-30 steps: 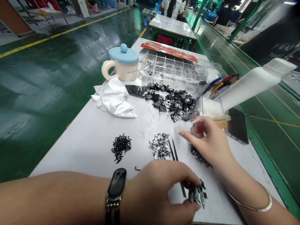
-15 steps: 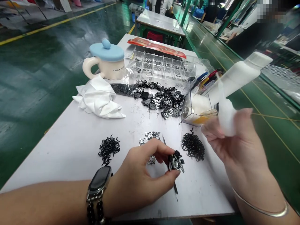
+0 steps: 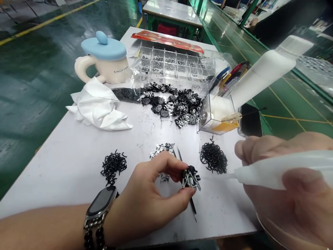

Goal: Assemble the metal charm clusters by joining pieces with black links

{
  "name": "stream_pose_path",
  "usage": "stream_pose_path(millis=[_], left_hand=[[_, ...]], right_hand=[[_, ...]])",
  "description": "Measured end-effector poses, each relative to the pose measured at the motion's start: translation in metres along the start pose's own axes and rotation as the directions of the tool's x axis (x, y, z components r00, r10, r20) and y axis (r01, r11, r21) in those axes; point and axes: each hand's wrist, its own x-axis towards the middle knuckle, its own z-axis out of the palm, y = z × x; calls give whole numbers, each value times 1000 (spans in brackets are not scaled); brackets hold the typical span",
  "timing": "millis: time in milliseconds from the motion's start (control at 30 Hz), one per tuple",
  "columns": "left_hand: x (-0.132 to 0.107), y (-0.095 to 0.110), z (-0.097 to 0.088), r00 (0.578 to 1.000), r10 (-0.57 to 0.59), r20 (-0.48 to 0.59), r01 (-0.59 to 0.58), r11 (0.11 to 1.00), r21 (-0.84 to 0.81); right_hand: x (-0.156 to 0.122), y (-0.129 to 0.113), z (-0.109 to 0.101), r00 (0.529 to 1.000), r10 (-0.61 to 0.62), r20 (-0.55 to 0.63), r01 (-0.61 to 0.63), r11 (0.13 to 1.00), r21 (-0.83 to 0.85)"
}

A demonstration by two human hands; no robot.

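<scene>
Between the thumb and fingers of my left hand (image 3: 153,194) is a small black-and-silver metal part (image 3: 191,178), held above the table. My right hand (image 3: 291,208) is wrapped round a translucent white squeeze bottle (image 3: 262,170), whose thin nozzle points left at that part, apart from it. Under and behind my left hand lie small silver pieces (image 3: 162,148) and dark tweezers (image 3: 193,205). A pile of short black curved pieces (image 3: 213,158) sits just left of the bottle's nozzle side, and a similar black pile (image 3: 113,166) lies beyond my left wrist.
Farther back are a heap of black-and-silver parts (image 3: 177,104), a clear compartment box (image 3: 166,64), a crumpled white cloth (image 3: 96,106) and a lidded mug (image 3: 109,64). On the right stand a clear holder with pens (image 3: 215,119), a white bottle (image 3: 265,74) and a dark flat object (image 3: 251,121).
My right hand has swung down and right, turning the squeeze bottle from upright to sideways, nozzle leftward. The left hand keeps its hold on the part. The view has shifted slightly.
</scene>
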Motion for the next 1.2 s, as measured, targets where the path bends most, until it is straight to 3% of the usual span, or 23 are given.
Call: stream_pose_path(millis=[167, 367, 533, 767, 1067, 1200], left_hand=[[-1, 0, 1, 1000, -12, 15, 12, 1000, -11], [0, 2, 0, 1000, -31, 1, 31, 999, -13], [0, 2, 1, 1000, -26, 1, 26, 1000, -9], [1, 3, 0, 1000, -19, 3, 19, 1000, 5], [0, 3, 0, 999, -39, 26, 39, 999, 11], [0, 4, 1, 999, -34, 19, 34, 999, 11]], right_hand=[[1, 5, -2, 995, -36, 88, 36, 999, 1], [-1, 5, -3, 994, -28, 106, 28, 1000, -5], [-1, 3, -1, 998, 11, 66, -4, 994, -107], [-3, 5, -2, 996, -14, 92, 14, 1000, -8], [-5, 3, 0, 999, 45, 13, -43, 992, -116], [-6, 3, -1, 999, 38, 31, -34, 990, -136]])
